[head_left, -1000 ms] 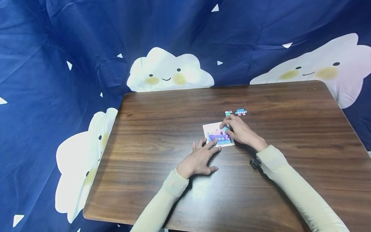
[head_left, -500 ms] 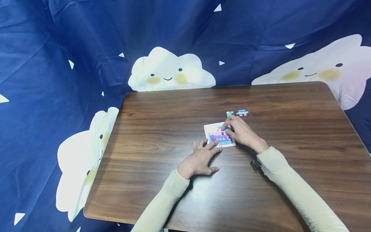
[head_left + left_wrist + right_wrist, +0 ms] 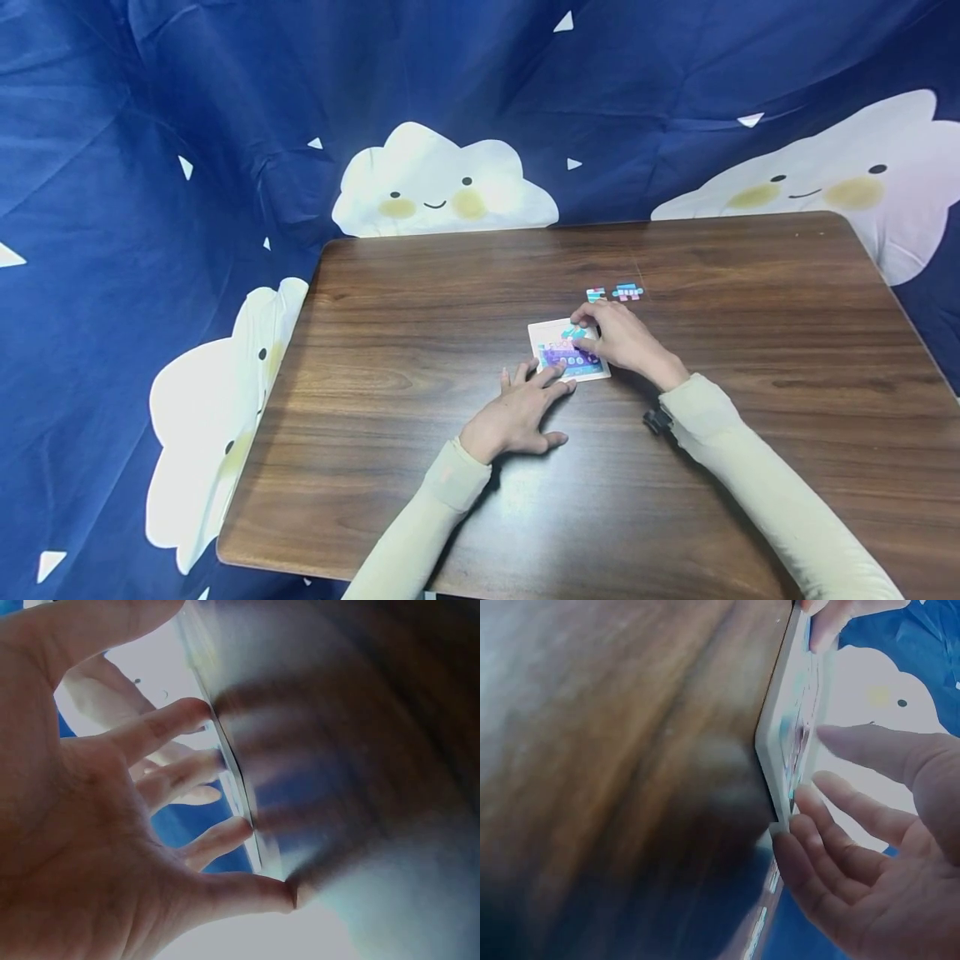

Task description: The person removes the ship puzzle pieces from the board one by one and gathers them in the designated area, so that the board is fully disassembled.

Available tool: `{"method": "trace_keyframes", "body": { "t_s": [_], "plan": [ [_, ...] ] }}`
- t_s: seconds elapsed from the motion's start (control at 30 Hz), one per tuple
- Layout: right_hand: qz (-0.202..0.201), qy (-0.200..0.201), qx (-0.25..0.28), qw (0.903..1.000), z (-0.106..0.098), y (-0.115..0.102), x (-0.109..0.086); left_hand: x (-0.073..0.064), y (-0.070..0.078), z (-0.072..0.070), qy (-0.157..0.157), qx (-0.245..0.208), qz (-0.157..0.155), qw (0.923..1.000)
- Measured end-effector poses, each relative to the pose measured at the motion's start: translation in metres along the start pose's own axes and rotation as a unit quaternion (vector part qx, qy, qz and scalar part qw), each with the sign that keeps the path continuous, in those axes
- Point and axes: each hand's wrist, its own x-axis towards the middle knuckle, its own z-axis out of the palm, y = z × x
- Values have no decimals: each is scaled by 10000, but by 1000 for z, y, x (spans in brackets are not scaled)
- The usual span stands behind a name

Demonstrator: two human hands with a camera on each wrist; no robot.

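Observation:
A small square jigsaw puzzle (image 3: pixel 570 357) in a white frame lies on the wooden table, its picture mostly purple, pink and teal. My left hand (image 3: pixel 513 419) is spread at its near left edge, with fingertips resting on the frame and picture. Over the far right part of the puzzle is my right hand (image 3: pixel 621 335). In the right wrist view, the thumb (image 3: pixel 862 746) reaches to the picture, and the other fingers bend loosely by the frame's edge. No piece shows between them. Just beyond that hand lie a teal-and-white puzzle piece (image 3: pixel 595 294) and a blue-and-pink piece (image 3: pixel 627 292).
The brown wooden table (image 3: pixel 405 333) extends around the puzzle on all sides. Behind and to the left of it hangs a dark blue cloth (image 3: pixel 247 100) printed with white clouds. A small black object (image 3: pixel 657 422) sits at the right cuff.
My right thumb has slid left across the picture, and the index finger has drawn back towards the far edge. More of the teal part now shows. My left hand has stayed in place.

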Motion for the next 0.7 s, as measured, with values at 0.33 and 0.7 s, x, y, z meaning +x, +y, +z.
{"method": "trace_keyframes", "body": {
  "t_s": [0.33,0.7],
  "plan": [
    [322,172,254,9990,1,-5,7,0,1,0,-90,-37,-49,9999],
    [138,328,486,9982,4,0,5,0,1,0,-81,-70,-96,9999]
  ]
}}
